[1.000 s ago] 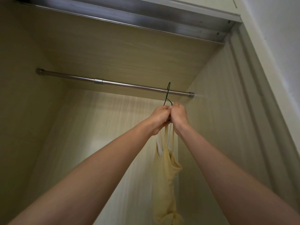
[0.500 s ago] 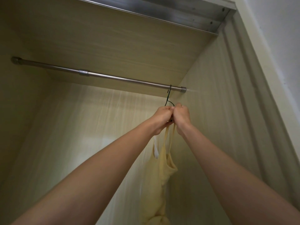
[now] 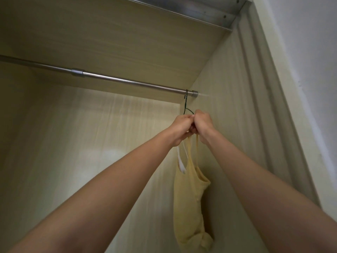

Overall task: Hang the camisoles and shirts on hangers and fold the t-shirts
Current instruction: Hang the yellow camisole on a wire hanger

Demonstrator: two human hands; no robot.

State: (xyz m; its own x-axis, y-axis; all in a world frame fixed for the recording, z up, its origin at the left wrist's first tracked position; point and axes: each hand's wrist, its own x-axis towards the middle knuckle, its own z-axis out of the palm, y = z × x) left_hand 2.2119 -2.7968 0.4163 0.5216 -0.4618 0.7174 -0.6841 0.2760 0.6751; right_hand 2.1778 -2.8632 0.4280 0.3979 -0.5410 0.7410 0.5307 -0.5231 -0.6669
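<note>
Both my fists are bunched together high up at the far right of the wardrobe, just under the rail (image 3: 127,81). My left hand (image 3: 182,126) and my right hand (image 3: 203,123) touch knuckle to knuckle, fingers curled tight round the top of the dark wire hanger (image 3: 186,105), whose hook sits over the rail right beside its end cap at the side wall. From under my fists the yellow camisole (image 3: 191,198) hangs straight down, its thin straps running up into my grip, with a white strap or loop (image 3: 181,161) dangling beside them on the left; whether that belongs to the same garment I cannot tell. The camisole looks very light and limp, soft knit that bunches at the bottom, and I judge its straps could slide off the thin wire easily. The hanger itself is springy and narrow, so the neck below the hook seems the best place to hold it, while the straps want pinching close to the hanger's shoulders to spread them out.
</note>
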